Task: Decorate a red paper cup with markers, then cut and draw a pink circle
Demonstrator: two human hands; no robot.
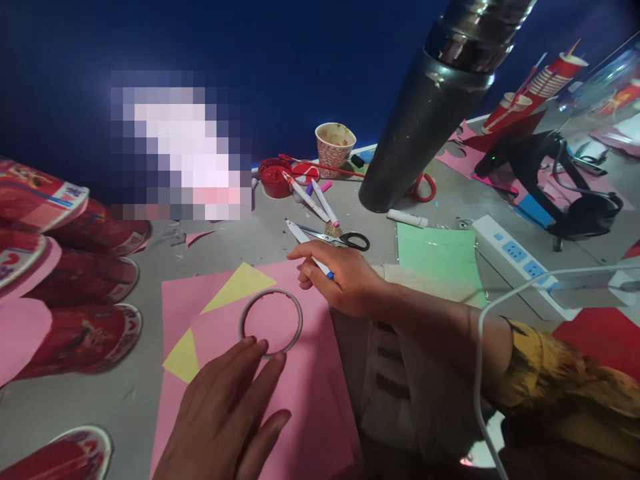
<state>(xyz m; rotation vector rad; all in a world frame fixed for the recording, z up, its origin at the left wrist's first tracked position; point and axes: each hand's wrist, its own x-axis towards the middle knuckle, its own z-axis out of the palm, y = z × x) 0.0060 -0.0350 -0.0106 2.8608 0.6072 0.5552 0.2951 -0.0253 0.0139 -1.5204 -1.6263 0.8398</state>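
Pink paper (310,393) lies on the grey table, with two yellow paper pieces (239,288) at its upper left. On the pink sheet rests a thin ring (301,320). My left hand (225,407) has its fingers spread, with the fingertips touching the ring's lower edge. Just above and right of the ring, my right hand (345,277) is closed around a white marker with a blue end (297,232). Scissors with black handles (356,241) lie right behind my right hand.
Red packages (95,340) line the left side. Behind are markers (325,203), a patterned cup (335,150), red tape (275,179) and a large black cylinder (420,127). Green paper (437,257), a power strip (520,263), a white cable (479,360) and a black headset (575,200) are at right.
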